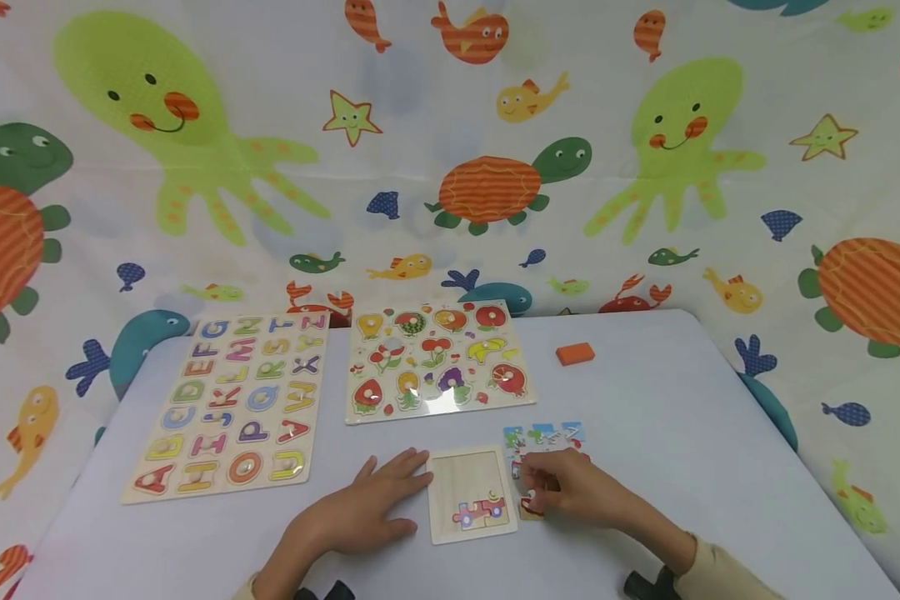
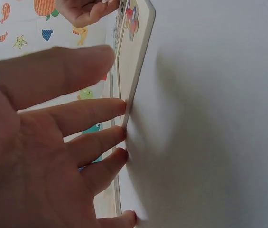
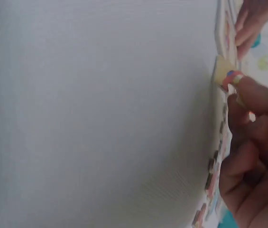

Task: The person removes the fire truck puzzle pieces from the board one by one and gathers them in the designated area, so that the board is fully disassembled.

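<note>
A small square wooden puzzle board (image 1: 457, 475) lies near the table's front, with a few joined jigsaw pieces (image 1: 480, 510) showing a vehicle in its lower right. My left hand (image 1: 371, 504) rests beside it with fingers spread; its fingertips (image 2: 118, 107) touch the board's left edge. On the other side, my right hand (image 1: 573, 487) pinches a jigsaw puzzle piece (image 3: 223, 71) between thumb and curled index finger. This piece has a yellowish part with red and blue on it. Loose picture pieces (image 1: 543, 433) lie around and partly beneath the right hand, which hides some of them.
An alphabet puzzle board (image 1: 277, 417) lies at the left of the white table (image 1: 645, 400). Behind the small board is a fruit puzzle board (image 1: 420, 400). An orange block (image 1: 574, 354) sits at the back right. A sea-animal cloth (image 1: 390, 183) hangs behind the table.
</note>
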A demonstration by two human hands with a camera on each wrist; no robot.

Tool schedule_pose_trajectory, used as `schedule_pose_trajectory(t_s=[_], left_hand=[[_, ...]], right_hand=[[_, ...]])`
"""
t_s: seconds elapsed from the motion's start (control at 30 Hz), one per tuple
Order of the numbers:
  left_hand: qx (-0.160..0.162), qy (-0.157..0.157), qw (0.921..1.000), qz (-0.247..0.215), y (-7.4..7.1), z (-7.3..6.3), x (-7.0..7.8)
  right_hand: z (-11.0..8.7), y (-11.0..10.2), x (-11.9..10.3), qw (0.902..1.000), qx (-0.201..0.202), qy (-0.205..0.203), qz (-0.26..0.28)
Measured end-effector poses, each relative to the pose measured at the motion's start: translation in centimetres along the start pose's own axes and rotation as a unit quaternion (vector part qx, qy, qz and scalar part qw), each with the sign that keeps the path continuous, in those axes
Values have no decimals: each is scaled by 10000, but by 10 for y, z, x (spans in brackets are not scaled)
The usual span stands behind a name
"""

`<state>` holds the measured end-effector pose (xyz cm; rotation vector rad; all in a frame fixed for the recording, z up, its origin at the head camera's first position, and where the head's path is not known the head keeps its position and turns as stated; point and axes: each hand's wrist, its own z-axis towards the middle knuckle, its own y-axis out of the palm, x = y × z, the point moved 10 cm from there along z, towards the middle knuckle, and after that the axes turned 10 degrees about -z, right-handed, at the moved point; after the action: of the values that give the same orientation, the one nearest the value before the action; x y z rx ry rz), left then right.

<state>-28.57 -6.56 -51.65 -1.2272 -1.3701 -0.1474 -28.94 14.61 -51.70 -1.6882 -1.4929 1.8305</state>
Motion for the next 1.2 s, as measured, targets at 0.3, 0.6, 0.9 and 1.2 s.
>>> schedule_pose_trajectory(t_s=[0.3, 0.6, 0.9, 1.2], left_hand=[[32, 88, 10000, -12, -1, -1, -1], [18, 83, 10000, -26, -1, -1, -3], [-1, 33, 10000, -3, -2, -2, -6], [-72, 51, 9999, -89, -2, -2, -3]], right_hand=[[3, -4, -3, 9917, 471, 199, -1180], [5, 1, -5, 9802, 537, 431, -1858], [19, 15, -60, 9687, 87, -930, -2300], [38, 39, -79, 9484, -576, -1662, -2639]])
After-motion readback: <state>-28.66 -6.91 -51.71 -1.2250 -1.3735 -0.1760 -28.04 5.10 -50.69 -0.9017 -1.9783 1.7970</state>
